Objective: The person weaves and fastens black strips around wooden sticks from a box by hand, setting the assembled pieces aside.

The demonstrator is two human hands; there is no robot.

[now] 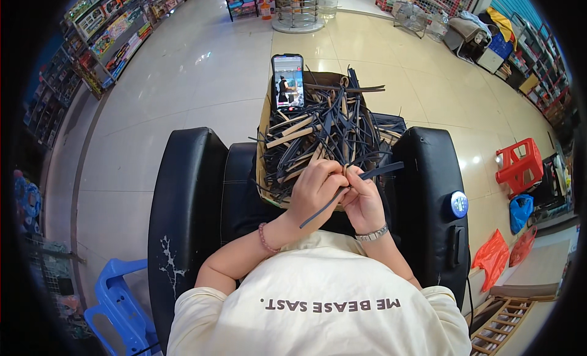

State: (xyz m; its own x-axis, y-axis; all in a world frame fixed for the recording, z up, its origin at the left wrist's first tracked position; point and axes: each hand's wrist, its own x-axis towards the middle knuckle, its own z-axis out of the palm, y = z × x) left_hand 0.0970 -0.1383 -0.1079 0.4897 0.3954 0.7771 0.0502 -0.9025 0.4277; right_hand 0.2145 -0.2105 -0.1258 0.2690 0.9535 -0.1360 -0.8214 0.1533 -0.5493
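My left hand (315, 188) and my right hand (364, 200) meet over the near side of a cardboard box (262, 154) on my lap. Between them they pinch a dark narrow strip (324, 213); one end slants down to the left. A wider dark flat end (384, 170) sticks out to the right past my right hand. The part between my fingertips is mostly hidden. Heaped in the box are many dark and tan strips (327, 123), loosely tangled. A lit phone (288, 81) leans upright at the box's far left corner.
Black armrests (186, 203) flank me; a round blue-lit device (458, 204) is on the right one. A blue plastic stool (122, 307) stands at left, a red stool (520, 166) and plastic bags (491, 258) at right. Stocked shelves (110, 38) line the far left.
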